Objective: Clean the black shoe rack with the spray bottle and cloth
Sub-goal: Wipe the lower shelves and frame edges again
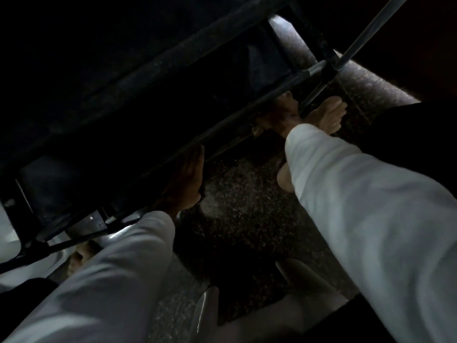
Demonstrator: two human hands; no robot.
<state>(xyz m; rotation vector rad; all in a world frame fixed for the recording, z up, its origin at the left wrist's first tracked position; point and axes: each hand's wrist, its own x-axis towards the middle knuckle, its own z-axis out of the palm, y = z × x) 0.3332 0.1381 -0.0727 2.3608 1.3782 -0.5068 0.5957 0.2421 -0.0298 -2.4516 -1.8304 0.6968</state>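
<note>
One black shoe rack (158,60) lies tilted over the speckled floor (235,206). Two hands, two white sleeves (358,206). Left hand (185,174): fingers straight, flat against a rack rail. Right hand (319,118): fingers wrapped round one metal rod (366,38).

Both arms forward, left hand (184,179) flat with straight fingers, right hand (321,118) in a curled grip.

Dark speckled floor (237,219), pale glossy object (205,315) on it.
</note>
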